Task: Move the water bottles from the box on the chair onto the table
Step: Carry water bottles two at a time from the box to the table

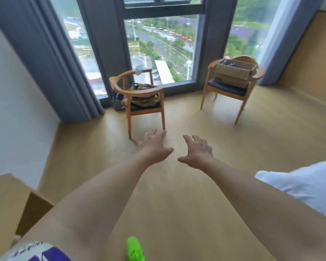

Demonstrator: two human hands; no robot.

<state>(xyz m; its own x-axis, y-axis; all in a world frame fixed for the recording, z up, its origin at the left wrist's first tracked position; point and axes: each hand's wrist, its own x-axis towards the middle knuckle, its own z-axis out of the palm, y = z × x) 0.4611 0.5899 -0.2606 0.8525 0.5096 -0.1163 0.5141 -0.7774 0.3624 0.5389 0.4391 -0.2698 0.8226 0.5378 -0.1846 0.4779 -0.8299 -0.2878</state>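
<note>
from my remote feed, left to right: a pale wooden counter (2,194) edges into the lower left corner, below a white wall. grey curtains (45,59) hang beside a tall window (158,49) that looks down on a road and trees. a wooden armchair (137,98) stands before the glass, turned away from me, with an olive bag (145,99) heaped on its dark seat and a small grey bag (117,103) on the floor just beside it. in mid-frame both bare arms stretch forward over the wooden floor (177,185). the left hand (154,146) has its grip apart, fingers spread and holding nothing; the right hand (198,149) is the same, fingers splayed, thumb out, nothing in it. the two hands hover near each other without touching. at the bottom edge i see something bright green (135,249), too blurred to name. further right, a second wooden armchair (231,85) faces me by the window, and the open cardboard box (233,72) sits on its dark cushion, well apart from both hands. dark shapes show inside the box; i cannot tell whether they are the bottles. white bedding (299,183) fills the right edge.
</note>
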